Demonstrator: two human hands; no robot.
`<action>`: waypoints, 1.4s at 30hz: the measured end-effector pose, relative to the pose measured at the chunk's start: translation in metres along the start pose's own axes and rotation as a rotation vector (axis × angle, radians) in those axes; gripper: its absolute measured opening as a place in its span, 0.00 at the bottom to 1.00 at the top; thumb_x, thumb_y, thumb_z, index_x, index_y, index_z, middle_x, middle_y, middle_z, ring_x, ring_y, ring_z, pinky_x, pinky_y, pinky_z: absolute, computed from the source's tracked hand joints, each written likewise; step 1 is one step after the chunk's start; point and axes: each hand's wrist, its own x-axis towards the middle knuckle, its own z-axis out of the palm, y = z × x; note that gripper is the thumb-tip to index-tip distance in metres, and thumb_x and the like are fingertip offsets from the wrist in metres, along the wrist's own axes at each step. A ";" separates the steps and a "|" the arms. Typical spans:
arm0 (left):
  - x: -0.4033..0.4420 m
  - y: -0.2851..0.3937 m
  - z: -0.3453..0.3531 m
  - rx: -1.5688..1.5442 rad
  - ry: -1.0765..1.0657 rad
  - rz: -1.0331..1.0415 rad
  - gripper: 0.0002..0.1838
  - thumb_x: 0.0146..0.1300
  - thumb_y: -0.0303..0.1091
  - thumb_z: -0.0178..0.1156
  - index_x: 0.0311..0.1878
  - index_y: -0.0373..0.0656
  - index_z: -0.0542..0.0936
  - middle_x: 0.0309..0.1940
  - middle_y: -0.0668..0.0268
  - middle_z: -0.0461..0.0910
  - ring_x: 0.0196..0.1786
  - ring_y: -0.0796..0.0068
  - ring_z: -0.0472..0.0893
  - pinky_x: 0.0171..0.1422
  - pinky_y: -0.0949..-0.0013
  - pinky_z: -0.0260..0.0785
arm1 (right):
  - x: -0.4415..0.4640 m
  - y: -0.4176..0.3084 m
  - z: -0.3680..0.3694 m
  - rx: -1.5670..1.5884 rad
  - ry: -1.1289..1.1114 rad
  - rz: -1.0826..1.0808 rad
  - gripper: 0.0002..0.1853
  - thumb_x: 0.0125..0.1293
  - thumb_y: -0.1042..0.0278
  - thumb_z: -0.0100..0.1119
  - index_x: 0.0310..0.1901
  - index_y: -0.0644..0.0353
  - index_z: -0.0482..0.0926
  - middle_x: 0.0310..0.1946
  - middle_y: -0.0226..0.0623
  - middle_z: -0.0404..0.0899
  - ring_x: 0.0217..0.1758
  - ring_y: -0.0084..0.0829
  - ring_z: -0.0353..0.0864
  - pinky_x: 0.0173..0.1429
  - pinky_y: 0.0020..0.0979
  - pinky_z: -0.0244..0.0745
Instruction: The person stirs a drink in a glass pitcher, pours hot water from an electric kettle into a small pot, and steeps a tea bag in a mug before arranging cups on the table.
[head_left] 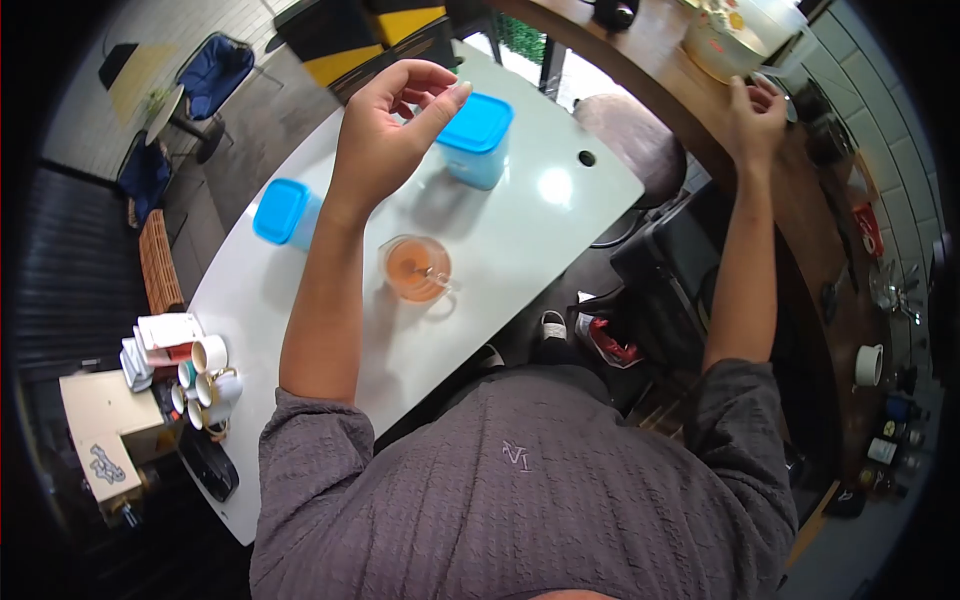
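Note:
My left hand [395, 135] is raised over the white table, its fingers loosely curled and the thumb a little apart, with nothing visible in it. Just beyond the thumb stands a clear container with a blue lid [477, 123]; I cannot tell whether they touch. A smaller blue-lidded container [283, 211] is left of my forearm. Below the hand, a glass jug [415, 268] holds orange-brown liquid and what looks like a spoon. My right hand [757, 115] reaches over the wooden counter with bent fingers, thumb and forefinger apart, near a whitish tub [725, 45].
Several mugs [208, 385] cluster at the white table's [545, 235] left end. A round stool [630, 140] and a black chair [680, 255] stand between table and wooden counter [660, 75]. A white cup [868, 365] and small bottles [882, 450] line the counter's right side.

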 end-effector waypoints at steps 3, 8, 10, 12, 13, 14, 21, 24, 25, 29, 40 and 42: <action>0.028 0.007 0.034 0.012 -0.079 0.029 0.10 0.62 0.34 0.66 0.42 0.39 0.81 0.34 0.71 0.81 0.37 0.85 0.77 0.44 0.80 0.70 | 0.089 0.056 -0.018 -0.107 0.277 -0.203 0.17 0.57 0.60 0.69 0.44 0.59 0.79 0.35 0.35 0.82 0.31 0.26 0.80 0.40 0.28 0.77; 0.069 0.014 0.084 0.043 -0.139 0.020 0.11 0.62 0.35 0.66 0.43 0.39 0.81 0.34 0.70 0.82 0.38 0.85 0.78 0.45 0.80 0.70 | 0.178 0.090 -0.011 -0.042 0.121 -0.135 0.33 0.60 0.41 0.64 0.50 0.69 0.74 0.41 0.44 0.80 0.43 0.35 0.81 0.48 0.31 0.75; 0.084 0.018 0.101 0.024 -0.153 0.034 0.11 0.63 0.35 0.66 0.43 0.39 0.81 0.35 0.70 0.82 0.38 0.84 0.78 0.45 0.80 0.70 | 0.188 0.079 -0.011 0.050 0.098 -0.160 0.32 0.62 0.40 0.62 0.47 0.69 0.76 0.38 0.43 0.81 0.39 0.33 0.81 0.43 0.31 0.76; 0.096 0.022 0.119 -0.008 -0.150 0.015 0.11 0.63 0.35 0.66 0.43 0.39 0.81 0.34 0.70 0.81 0.38 0.84 0.78 0.45 0.80 0.70 | 0.178 0.046 -0.020 0.088 -0.268 0.158 0.32 0.70 0.38 0.49 0.62 0.58 0.67 0.38 0.42 0.81 0.39 0.32 0.81 0.48 0.35 0.77; 0.100 0.024 0.127 -0.016 -0.152 0.010 0.11 0.63 0.35 0.66 0.43 0.39 0.81 0.34 0.70 0.81 0.38 0.84 0.78 0.45 0.80 0.70 | 0.177 0.041 -0.011 0.087 -0.264 0.160 0.32 0.70 0.38 0.49 0.62 0.58 0.67 0.38 0.42 0.81 0.39 0.32 0.81 0.48 0.35 0.77; 0.103 0.026 0.134 -0.025 -0.153 0.000 0.11 0.63 0.36 0.66 0.43 0.39 0.81 0.34 0.71 0.81 0.38 0.85 0.78 0.45 0.80 0.70 | 0.174 0.038 -0.002 0.213 -0.184 0.229 0.32 0.70 0.38 0.49 0.58 0.61 0.70 0.37 0.41 0.81 0.39 0.34 0.81 0.47 0.37 0.76; 0.126 0.031 0.161 -0.065 -0.170 -0.023 0.11 0.63 0.36 0.66 0.43 0.39 0.81 0.34 0.71 0.81 0.38 0.85 0.77 0.45 0.80 0.69 | 0.167 0.049 0.016 0.030 0.304 -0.026 0.32 0.69 0.39 0.50 0.47 0.69 0.79 0.36 0.50 0.83 0.41 0.39 0.81 0.49 0.38 0.73; 0.138 0.032 0.168 -0.096 -0.184 0.007 0.11 0.63 0.35 0.66 0.44 0.40 0.82 0.35 0.71 0.81 0.39 0.85 0.77 0.46 0.80 0.69 | 0.154 0.038 -0.003 0.077 0.302 -0.016 0.31 0.69 0.41 0.52 0.46 0.70 0.80 0.37 0.50 0.83 0.41 0.37 0.81 0.49 0.37 0.73; 0.142 0.031 0.171 -0.121 -0.182 0.014 0.11 0.63 0.35 0.66 0.44 0.39 0.82 0.35 0.71 0.81 0.39 0.84 0.77 0.47 0.80 0.69 | 0.153 0.036 -0.010 0.195 0.268 -0.007 0.30 0.70 0.42 0.53 0.46 0.70 0.80 0.37 0.48 0.83 0.41 0.36 0.81 0.48 0.36 0.73; 0.156 0.032 0.191 -0.201 -0.218 0.023 0.12 0.63 0.35 0.65 0.45 0.38 0.81 0.35 0.70 0.81 0.40 0.84 0.78 0.48 0.79 0.69 | 0.146 0.040 -0.039 0.352 0.307 -0.048 0.25 0.71 0.47 0.53 0.39 0.68 0.80 0.29 0.36 0.81 0.33 0.27 0.77 0.40 0.30 0.72; 0.183 0.049 0.332 -0.379 -0.451 0.130 0.37 0.67 0.50 0.59 0.70 0.36 0.61 0.61 0.48 0.72 0.60 0.60 0.75 0.62 0.65 0.68 | 0.085 0.028 -0.186 0.583 0.065 0.099 0.19 0.73 0.50 0.52 0.27 0.52 0.72 0.18 0.19 0.65 0.19 0.15 0.64 0.22 0.19 0.61; 0.183 0.058 0.365 -0.589 -0.672 0.158 0.50 0.60 0.42 0.68 0.76 0.49 0.44 0.70 0.48 0.58 0.67 0.62 0.68 0.69 0.58 0.64 | 0.084 0.037 -0.214 0.693 -0.099 0.069 0.19 0.73 0.49 0.51 0.29 0.53 0.72 0.18 0.20 0.67 0.19 0.15 0.66 0.23 0.19 0.63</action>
